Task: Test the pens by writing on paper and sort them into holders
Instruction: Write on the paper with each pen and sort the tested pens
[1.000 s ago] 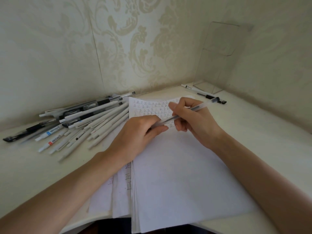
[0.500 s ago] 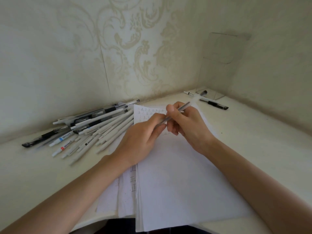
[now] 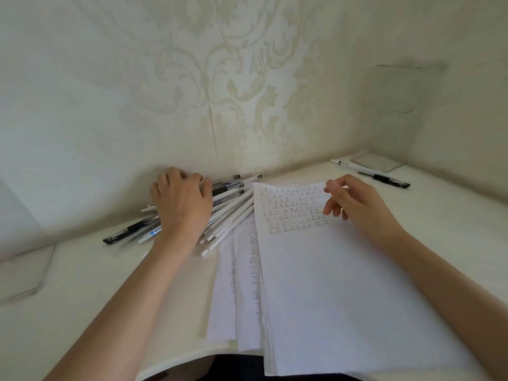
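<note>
1. resting on the pile of pens [image 3: 233,213], the left hand [image 3: 181,207] lies palm down, its fingers [image 3: 176,176] bent over the barrels; the blur hides whether they clamp one.
2. the pile fans out on the pale surface [image 3: 96,284] against the patterned wall [image 3: 137,78], just left of the paper, with white pens and black-gripped pens mixed.
3. the right hand [image 3: 360,207] hovers over the upper right part of the top sheet [image 3: 343,298], fingers [image 3: 334,185] loosely curled and apart, holding nothing.
4. the top sheet carries rows of small written marks [image 3: 294,210] near its far edge; the rest is blank.
5. more sheets [image 3: 247,270] stick out from under its left side, with marks down their edges.
6. a black pen [image 3: 384,179] and a white pen [image 3: 343,163] lie in the far right corner, beside the base of a clear plastic holder [image 3: 376,164].
7. a second clear plastic piece [image 3: 24,273] sits at the left edge, too blurred to make out.
</note>
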`<state>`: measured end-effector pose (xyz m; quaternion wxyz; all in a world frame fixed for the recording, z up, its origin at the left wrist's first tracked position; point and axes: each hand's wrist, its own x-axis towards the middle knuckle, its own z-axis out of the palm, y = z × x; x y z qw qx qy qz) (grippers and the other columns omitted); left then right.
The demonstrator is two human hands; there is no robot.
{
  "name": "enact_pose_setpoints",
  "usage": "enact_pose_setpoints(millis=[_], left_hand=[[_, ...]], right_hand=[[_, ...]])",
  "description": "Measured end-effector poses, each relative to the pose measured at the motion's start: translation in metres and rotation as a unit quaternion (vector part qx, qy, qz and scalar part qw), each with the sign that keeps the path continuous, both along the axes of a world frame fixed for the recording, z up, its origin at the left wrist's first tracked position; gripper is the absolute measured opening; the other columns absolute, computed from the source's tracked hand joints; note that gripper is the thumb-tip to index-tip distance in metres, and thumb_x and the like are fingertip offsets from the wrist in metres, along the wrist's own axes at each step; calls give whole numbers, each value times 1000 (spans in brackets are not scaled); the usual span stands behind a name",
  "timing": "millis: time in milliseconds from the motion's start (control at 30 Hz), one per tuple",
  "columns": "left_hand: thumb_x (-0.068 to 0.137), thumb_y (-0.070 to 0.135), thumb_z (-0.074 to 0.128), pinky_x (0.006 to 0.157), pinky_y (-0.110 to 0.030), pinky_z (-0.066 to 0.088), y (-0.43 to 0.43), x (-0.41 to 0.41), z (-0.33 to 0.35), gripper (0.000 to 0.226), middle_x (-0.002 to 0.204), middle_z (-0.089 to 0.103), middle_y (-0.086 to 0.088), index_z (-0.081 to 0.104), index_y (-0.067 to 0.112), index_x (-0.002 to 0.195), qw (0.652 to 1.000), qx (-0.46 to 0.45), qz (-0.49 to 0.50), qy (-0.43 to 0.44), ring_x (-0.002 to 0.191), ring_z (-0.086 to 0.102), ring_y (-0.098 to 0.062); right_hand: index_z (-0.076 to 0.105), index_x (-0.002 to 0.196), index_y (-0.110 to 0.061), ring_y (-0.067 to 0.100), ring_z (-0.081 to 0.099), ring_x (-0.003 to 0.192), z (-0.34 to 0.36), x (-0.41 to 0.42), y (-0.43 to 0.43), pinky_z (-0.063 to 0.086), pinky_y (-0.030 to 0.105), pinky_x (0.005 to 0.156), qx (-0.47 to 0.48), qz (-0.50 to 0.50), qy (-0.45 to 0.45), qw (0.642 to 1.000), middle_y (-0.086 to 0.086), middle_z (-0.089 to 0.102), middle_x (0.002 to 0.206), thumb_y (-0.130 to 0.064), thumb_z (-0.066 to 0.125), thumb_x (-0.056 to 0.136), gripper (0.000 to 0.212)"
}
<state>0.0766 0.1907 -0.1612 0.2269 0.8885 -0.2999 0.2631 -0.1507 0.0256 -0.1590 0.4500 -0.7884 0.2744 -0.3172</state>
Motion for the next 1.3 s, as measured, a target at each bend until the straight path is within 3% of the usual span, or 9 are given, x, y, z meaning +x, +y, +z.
enact_pose_setpoints(millis=[133, 233, 300, 400, 533, 767, 900, 1133, 1300], left_hand=[[94, 40, 37, 91, -43, 42, -17, -42, -1, 44, 115, 60, -13, 71, 12, 99, 947, -7, -320, -36, 105, 57, -32], [92, 61, 19, 110, -32, 20, -30, -80, -18, 64, 143, 41, 4, 55, 23, 128, 861, 131, -491, 12, 135, 30, -14], [83, 70, 10, 108, -14, 0, -33, -93, -28, 75, 149, 26, 14, 39, 30, 139, 833, 195, -514, 65, 137, 13, -1], [77, 74, 8, 101, -1, -5, -34, -93, -32, 79, 145, 23, 24, 35, 35, 140, 836, 192, -507, 88, 130, 12, 11], [77, 75, 6, 100, 0, -5, -33, -93, -31, 80, 138, 18, 29, 36, 35, 140, 832, 192, -514, 80, 122, 6, 19], [77, 76, 5, 99, 0, -4, -34, -95, -29, 82, 140, 24, 25, 39, 33, 138, 829, 184, -523, 76, 125, 11, 15], [75, 79, 1, 99, 0, -4, -33, -95, -30, 84, 139, 20, 29, 36, 36, 139, 828, 190, -520, 83, 121, 6, 21], [79, 76, 6, 102, -4, 1, -33, -95, -33, 82, 143, 29, 19, 42, 30, 137, 835, 159, -521, 72, 129, 18, 7], [85, 65, 27, 100, -15, 23, -33, -94, -30, 69, 132, 46, 7, 48, 17, 131, 883, 46, -462, 72, 119, 38, -5]], right_hand=[[63, 92, -13, 11, 58, 76, 3, -16, -30, 44, 18, 70, -173, -145, 45, 973, -2, 67, 86, -23, 51, 95, 17], [61, 121, -10, 31, 51, 117, -3, -40, -71, 39, 39, 98, -314, -189, 191, 910, 9, 61, 125, -18, 50, 94, 30], [41, 141, -14, 27, 29, 139, -11, -52, -86, 22, 38, 112, -291, -172, 295, 893, 5, 38, 150, -25, 45, 98, 45], [23, 149, -15, 25, 20, 142, -19, -53, -93, 16, 35, 115, -221, -157, 357, 894, 7, 28, 154, -35, 38, 100, 55], [38, 140, -12, 32, 37, 124, -20, -47, -96, 31, 37, 101, -228, -229, 323, 889, 14, 44, 136, -34, 41, 98, 47], [58, 112, -10, 32, 36, 115, -20, -46, -98, 31, 36, 93, -264, -301, 374, 837, 15, 44, 121, -41, 44, 96, 38], [59, 115, -12, 30, 35, 116, -18, -46, -97, 30, 35, 93, -266, -273, 391, 838, 12, 45, 119, -41, 41, 98, 38], [65, 102, -7, 29, 49, 99, -5, -41, -80, 35, 34, 82, -286, -304, 288, 862, 11, 63, 94, -25, 47, 95, 26], [51, 81, -9, 12, 42, 49, 24, -22, -26, 32, 20, 48, 18, -152, -44, 987, -6, 58, 53, -11, 51, 89, 8]])
